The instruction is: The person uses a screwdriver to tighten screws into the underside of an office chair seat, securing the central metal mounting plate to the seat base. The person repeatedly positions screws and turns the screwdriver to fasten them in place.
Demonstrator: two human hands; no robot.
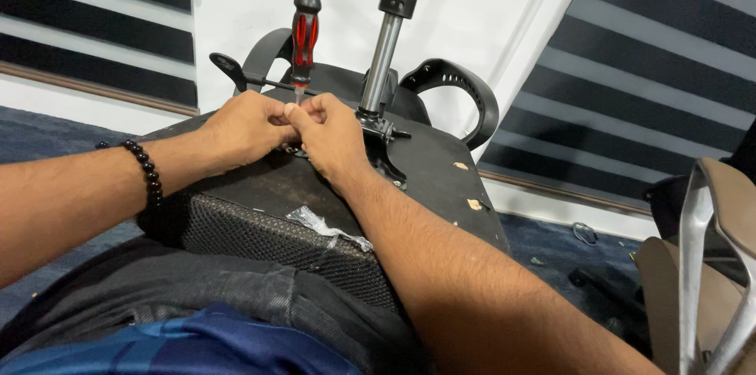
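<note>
My left hand and right hand pinch the screwdriver shank mid-underside of the upturned chair seat; stiff, light, top-heavy, so I'd grip its ribbed handle.

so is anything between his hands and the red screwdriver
Nothing visible. The left hand and right hand meet at the shaft of the screwdriver, fingertips pinching around it just below the upright red-and-black handle, on the upturned chair seat.

- The screwdriver stands upright on the upturned chair seat.
- Both hands meet at its tip: left hand left, right hand right.
- The gas-lift column rises just right of the screwdriver.
</note>
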